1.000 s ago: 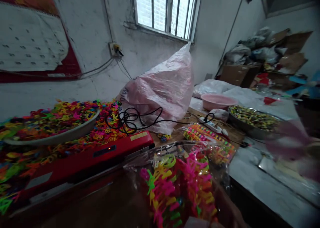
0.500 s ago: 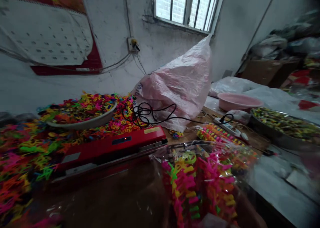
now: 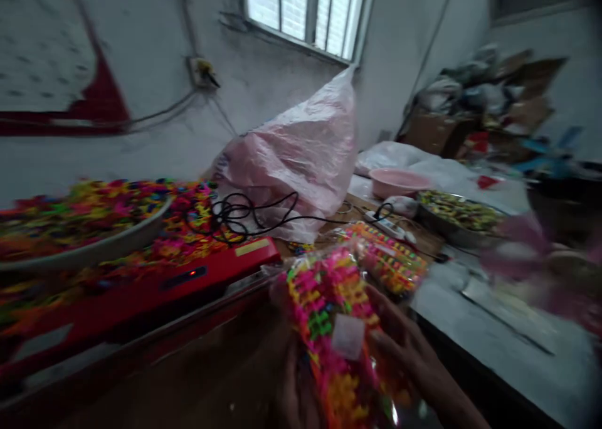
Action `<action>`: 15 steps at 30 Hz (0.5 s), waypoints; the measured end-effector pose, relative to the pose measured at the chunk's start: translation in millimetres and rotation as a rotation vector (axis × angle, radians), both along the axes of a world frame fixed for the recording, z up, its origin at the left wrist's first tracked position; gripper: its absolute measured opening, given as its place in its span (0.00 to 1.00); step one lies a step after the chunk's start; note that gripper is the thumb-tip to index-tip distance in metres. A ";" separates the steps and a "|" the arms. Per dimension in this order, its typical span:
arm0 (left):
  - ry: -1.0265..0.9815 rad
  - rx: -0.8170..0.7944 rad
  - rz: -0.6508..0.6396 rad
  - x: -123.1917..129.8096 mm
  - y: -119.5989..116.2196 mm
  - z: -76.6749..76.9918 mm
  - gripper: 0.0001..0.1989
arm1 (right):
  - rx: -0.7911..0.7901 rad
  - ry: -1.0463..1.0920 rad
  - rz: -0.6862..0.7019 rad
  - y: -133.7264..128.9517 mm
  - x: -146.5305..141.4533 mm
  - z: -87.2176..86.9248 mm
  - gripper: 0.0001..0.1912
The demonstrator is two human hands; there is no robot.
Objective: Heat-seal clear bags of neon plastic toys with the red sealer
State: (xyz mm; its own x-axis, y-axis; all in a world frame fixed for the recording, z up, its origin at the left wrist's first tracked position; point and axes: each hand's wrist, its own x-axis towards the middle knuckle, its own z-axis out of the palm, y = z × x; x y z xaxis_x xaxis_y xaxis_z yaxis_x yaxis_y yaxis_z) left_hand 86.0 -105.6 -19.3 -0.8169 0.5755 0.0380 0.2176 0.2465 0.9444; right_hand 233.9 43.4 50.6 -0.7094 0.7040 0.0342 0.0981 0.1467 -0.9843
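Observation:
A clear plastic bag (image 3: 324, 316) packed with rows of bright pink, yellow, green and orange plastic pieces is held up between my hands. On its face sits a small white square label (image 3: 348, 337). My right hand (image 3: 409, 344) grips the bag's right side, fingers bent against the film. Low on the left edge, my left hand (image 3: 295, 388) is closed on the same bag, dim and partly behind it. Just beyond lies a second filled bag (image 3: 392, 263). To the left is a long red bag sealer (image 3: 221, 269) with a lit orange light.
Loose coloured pieces heap around a wide pale basin (image 3: 117, 244) at left. A black cable (image 3: 244, 219) coils before a large pinkish plastic sack (image 3: 296, 153). At right are a power strip (image 3: 390, 228), a pink basin (image 3: 399, 181) and a metal pan (image 3: 446, 228) of yellow-green pieces.
My view has swung right, so the sealer and sack appear further left. Both hands now show around the bag, which has shifted and shows its white label clearly.

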 end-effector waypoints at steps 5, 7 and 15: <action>-0.048 -0.033 0.001 -21.8 62.1 -25.0 0.25 | 0.153 -0.019 0.121 57.4 -39.4 11.3 0.22; -0.068 -0.044 -0.016 -26.9 81.8 -28.7 0.26 | 0.202 -0.048 0.169 80.3 -48.0 5.6 0.17; -0.102 0.030 0.002 -26.8 113.0 -17.7 0.26 | 0.713 -0.554 -0.015 101.9 -63.7 11.4 0.07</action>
